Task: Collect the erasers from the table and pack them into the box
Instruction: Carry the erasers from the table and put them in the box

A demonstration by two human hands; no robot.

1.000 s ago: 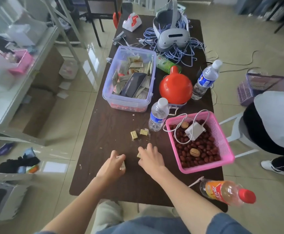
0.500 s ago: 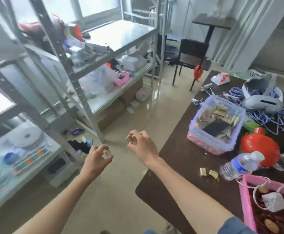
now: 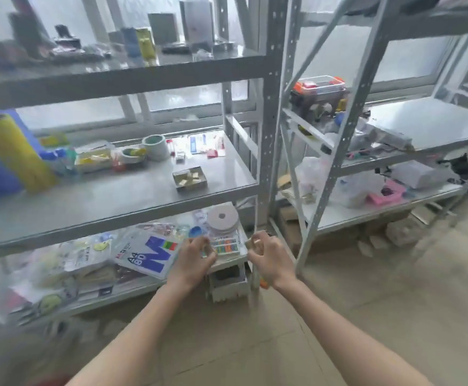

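A small open box [image 3: 189, 178] with several pale yellow erasers inside sits on the middle metal shelf [image 3: 116, 196], near its right end. My left hand [image 3: 195, 256] is curled around a small eraser, mostly hidden by the fingers. My right hand [image 3: 269, 254] pinches another pale eraser [image 3: 255, 242] at its fingertips. Both hands hover side by side below and in front of the box, level with the lower shelf. The table is out of view.
Grey metal racks fill the view, with an upright post [image 3: 266, 135] just right of the box. Tape rolls [image 3: 156, 147], a blue and yellow roll [image 3: 13, 154] and stationery lie on the box's shelf. A paper pack [image 3: 149, 253] lies on the lower shelf. Tiled floor below.
I have turned left from the table to face the shelves. Both hands lifted off the table, each carrying an eraser, and now hang in front of the rack.
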